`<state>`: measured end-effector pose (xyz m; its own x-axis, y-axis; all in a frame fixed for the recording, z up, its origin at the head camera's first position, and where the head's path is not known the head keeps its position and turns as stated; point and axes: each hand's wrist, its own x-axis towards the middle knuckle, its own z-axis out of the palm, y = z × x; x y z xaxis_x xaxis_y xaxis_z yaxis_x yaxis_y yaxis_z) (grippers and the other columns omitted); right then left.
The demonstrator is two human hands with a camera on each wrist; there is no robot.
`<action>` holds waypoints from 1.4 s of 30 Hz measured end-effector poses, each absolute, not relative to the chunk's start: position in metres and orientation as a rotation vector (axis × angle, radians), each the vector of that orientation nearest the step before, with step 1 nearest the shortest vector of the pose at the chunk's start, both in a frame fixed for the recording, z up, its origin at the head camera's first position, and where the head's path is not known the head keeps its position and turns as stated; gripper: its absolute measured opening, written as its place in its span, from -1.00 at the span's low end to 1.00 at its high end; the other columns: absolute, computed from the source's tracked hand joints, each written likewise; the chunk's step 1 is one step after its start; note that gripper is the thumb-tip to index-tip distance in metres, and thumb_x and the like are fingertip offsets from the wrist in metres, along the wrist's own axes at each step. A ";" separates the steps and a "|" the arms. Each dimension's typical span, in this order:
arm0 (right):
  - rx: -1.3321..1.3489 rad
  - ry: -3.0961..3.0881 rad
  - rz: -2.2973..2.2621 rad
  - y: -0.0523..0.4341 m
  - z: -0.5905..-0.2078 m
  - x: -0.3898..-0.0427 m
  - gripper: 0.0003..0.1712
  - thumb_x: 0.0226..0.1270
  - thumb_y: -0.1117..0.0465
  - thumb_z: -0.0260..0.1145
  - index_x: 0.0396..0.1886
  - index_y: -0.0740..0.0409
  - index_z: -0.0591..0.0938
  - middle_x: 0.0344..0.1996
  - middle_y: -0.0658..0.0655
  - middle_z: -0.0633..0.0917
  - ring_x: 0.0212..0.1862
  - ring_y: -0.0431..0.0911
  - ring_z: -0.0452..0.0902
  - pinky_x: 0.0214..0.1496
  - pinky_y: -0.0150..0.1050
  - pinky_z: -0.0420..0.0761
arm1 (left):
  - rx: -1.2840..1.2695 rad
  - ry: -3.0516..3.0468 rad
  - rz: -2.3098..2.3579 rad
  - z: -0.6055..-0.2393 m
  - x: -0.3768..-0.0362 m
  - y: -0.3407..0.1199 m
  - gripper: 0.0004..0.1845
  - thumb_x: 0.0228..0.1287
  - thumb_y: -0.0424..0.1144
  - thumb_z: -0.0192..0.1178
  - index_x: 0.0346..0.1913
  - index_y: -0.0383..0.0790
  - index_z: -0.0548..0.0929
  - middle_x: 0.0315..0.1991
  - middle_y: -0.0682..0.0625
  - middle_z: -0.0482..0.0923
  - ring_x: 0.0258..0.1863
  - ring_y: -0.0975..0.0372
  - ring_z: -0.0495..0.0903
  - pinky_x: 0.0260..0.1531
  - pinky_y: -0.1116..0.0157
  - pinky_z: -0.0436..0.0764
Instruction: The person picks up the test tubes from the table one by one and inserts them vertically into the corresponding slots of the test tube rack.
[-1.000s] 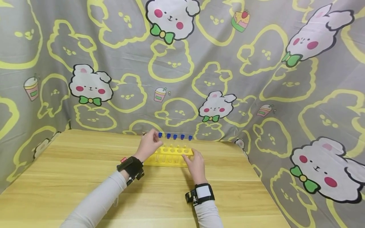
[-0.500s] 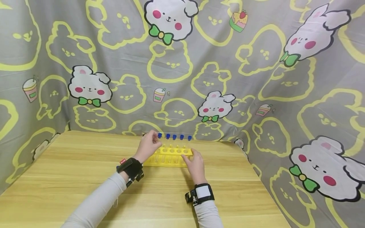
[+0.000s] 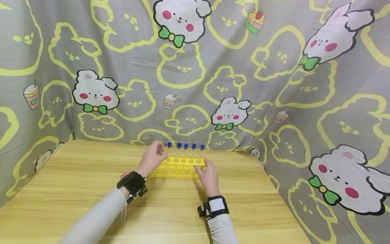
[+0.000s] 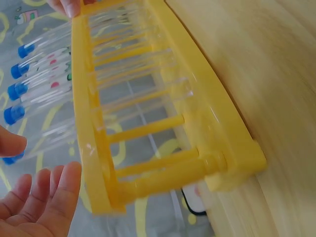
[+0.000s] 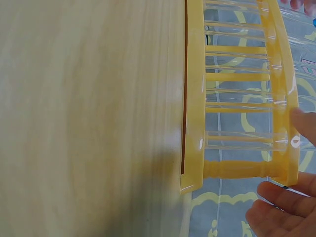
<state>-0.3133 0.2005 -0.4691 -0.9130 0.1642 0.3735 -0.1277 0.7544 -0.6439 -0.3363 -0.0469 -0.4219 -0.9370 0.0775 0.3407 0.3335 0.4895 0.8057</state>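
Note:
A yellow test tube rack [image 3: 182,176] stands near the back of the table, with several clear test tubes [image 4: 133,98] upright in it, their blue caps [image 3: 186,146] in a row above. My left hand [image 3: 151,156] is beside the rack's left end, thumb and fingers spread apart. Between them in the left wrist view shows the blue cap [image 4: 14,159] of the leftmost tube, partly hidden by the thumb. My right hand [image 3: 209,176] grips the right end of the rack's top bar, thumb [image 5: 303,123] on one side and fingers on the other.
Another clear tube [image 3: 123,214] lies on the wooden table [image 3: 250,203], partly hidden under the left forearm. A grey curtain [image 3: 134,67] with cartoon prints hangs behind the table and along both sides.
My left hand has moved left, away from the leftmost tube, uncovering more of the rack and of the tube under the forearm. The right hand stays on the rack.

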 end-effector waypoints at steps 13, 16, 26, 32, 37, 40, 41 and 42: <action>-0.049 -2.554 0.980 0.200 -0.467 -0.314 -0.25 0.22 -0.07 0.38 0.25 0.32 0.47 0.19 0.37 0.55 0.25 0.24 0.47 0.28 0.08 0.49 | -0.294 -2.502 -1.295 -0.431 -0.312 -0.100 -0.64 0.15 -0.33 0.23 0.02 -0.34 0.51 -0.15 -0.24 0.60 -0.21 0.06 0.62 -0.16 0.14 0.63; -0.045 -2.550 0.975 0.200 -0.467 -0.314 -0.26 0.22 -0.07 0.38 0.25 0.32 0.48 0.18 0.38 0.56 0.24 0.24 0.48 0.27 0.08 0.50 | -0.285 -2.505 -1.282 -0.432 -0.306 -0.111 -0.65 0.16 -0.31 0.23 0.01 -0.34 0.50 -0.16 -0.23 0.59 -0.21 0.06 0.62 -0.17 0.16 0.61; -0.038 -2.543 0.962 0.199 -0.467 -0.313 -0.28 0.22 -0.05 0.38 0.23 0.33 0.49 0.17 0.38 0.57 0.23 0.24 0.49 0.25 0.08 0.50 | -0.267 -2.653 -1.167 -0.449 -0.288 -0.143 -0.69 0.22 -0.25 0.24 -0.08 -0.41 0.53 -0.25 -0.18 0.60 -0.27 0.10 0.58 -0.29 0.23 0.58; -0.043 -2.548 0.957 0.198 -0.466 -0.313 -0.28 0.23 -0.07 0.37 0.24 0.32 0.48 0.18 0.36 0.57 0.24 0.23 0.49 0.26 0.07 0.50 | -0.168 -2.811 -1.071 -0.460 -0.280 -0.157 -0.73 0.18 -0.22 0.23 -0.23 -0.41 0.54 -0.37 -0.16 0.59 -0.44 0.16 0.52 -0.47 0.28 0.49; -0.038 -2.548 0.964 0.198 -0.466 -0.313 -0.28 0.23 -0.07 0.37 0.24 0.32 0.48 0.18 0.37 0.57 0.24 0.24 0.48 0.26 0.07 0.50 | -0.130 -2.900 -1.009 -0.466 -0.277 -0.164 -0.77 0.16 -0.21 0.22 -0.44 -0.30 0.46 -0.56 -0.05 0.47 -0.62 0.21 0.39 -0.62 0.32 0.35; -0.038 -2.547 0.965 0.198 -0.466 -0.312 -0.27 0.23 -0.07 0.37 0.24 0.32 0.48 0.18 0.37 0.57 0.24 0.24 0.48 0.26 0.07 0.50 | -0.103 -2.949 -1.041 -0.468 -0.276 -0.166 -0.73 0.19 -0.18 0.22 -0.54 -0.23 0.44 -0.69 0.04 0.41 -0.71 0.25 0.37 -0.65 0.34 0.34; -0.040 -2.550 0.964 0.199 -0.466 -0.312 -0.27 0.23 -0.07 0.37 0.24 0.32 0.48 0.18 0.37 0.57 0.24 0.24 0.48 0.27 0.07 0.50 | -0.091 -2.970 -1.058 -0.469 -0.276 -0.167 -0.70 0.20 -0.17 0.22 -0.59 -0.21 0.43 -0.74 0.07 0.39 -0.75 0.27 0.36 -0.67 0.36 0.33; -0.041 -2.551 0.966 0.199 -0.466 -0.312 -0.27 0.23 -0.07 0.37 0.25 0.32 0.47 0.18 0.37 0.56 0.24 0.24 0.48 0.27 0.07 0.50 | -0.076 -2.992 -1.074 -0.470 -0.276 -0.167 -0.67 0.21 -0.15 0.22 -0.63 -0.18 0.42 -0.78 0.10 0.37 -0.79 0.29 0.35 -0.69 0.38 0.32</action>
